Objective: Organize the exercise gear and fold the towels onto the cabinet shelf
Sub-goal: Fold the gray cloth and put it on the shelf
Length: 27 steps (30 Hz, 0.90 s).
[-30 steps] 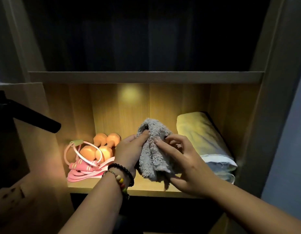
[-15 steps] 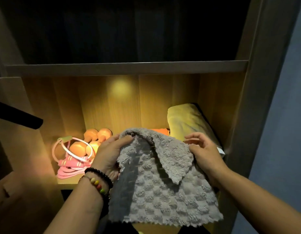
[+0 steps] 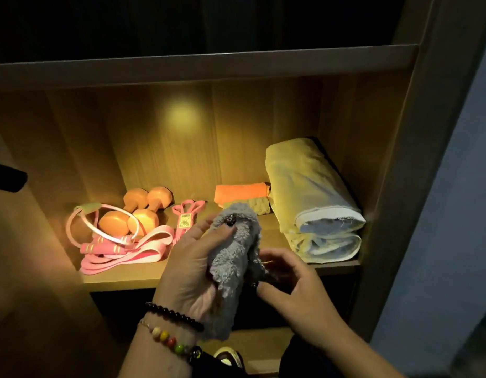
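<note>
Lit wooden cabinet shelf [image 3: 121,276]: dumbbells [image 3: 143,211] and pink bands [image 3: 124,252] left, folded yellow towel [image 3: 312,197] right. Grey towel [image 3: 233,255] held in front, bunched. Left hand [image 3: 192,268] grips it, fingers curled round; right hand [image 3: 293,285] pinches its lower edge.

Single head cam, looks fwd and down, close on the cabinet shelf [image 3: 121,278] w/ both hands in the foreground.
</note>
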Available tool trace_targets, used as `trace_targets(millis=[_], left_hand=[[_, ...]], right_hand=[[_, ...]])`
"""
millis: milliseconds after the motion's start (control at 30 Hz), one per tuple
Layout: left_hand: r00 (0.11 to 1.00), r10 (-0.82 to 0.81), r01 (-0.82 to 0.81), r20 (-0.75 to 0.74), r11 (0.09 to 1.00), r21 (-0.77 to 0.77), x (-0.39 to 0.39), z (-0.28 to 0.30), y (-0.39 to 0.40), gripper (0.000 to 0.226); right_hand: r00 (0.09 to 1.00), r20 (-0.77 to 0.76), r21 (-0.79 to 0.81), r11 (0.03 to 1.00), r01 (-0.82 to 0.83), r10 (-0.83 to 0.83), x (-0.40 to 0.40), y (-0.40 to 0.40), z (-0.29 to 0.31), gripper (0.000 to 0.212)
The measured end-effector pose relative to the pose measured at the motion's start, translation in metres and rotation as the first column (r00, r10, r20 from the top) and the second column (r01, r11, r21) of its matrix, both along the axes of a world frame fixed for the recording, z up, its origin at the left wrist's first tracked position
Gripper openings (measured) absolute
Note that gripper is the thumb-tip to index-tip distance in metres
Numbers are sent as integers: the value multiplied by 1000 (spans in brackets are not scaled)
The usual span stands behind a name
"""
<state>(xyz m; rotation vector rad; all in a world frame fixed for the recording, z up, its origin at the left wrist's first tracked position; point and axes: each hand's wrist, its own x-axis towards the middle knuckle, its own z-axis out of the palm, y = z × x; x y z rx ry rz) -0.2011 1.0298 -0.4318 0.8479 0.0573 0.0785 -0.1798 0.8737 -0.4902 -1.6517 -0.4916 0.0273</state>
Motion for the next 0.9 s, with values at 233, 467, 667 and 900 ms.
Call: trace_targets(millis=[233, 467, 667, 900], left_hand=[[981, 185, -184, -52, 983, 29, -11, -21, 1, 58], [906, 365, -352, -216, 931, 97, -24, -63, 11, 51], [880, 402, -365, -252, 913, 180, -24, -85, -3, 22], [775, 632, -461, 13, 550, 696, -28, -94, -3, 17]], right_hand=[[989, -49, -142, 981, 131, -140, 7, -3, -33, 7], [941, -235, -133, 967, 218, -244, 10, -29, -53, 17], [960, -256, -12, 993, 116, -115, 1, -30, -19, 9], [985, -159, -143, 986, -91, 68, -10, -26, 16, 16]])
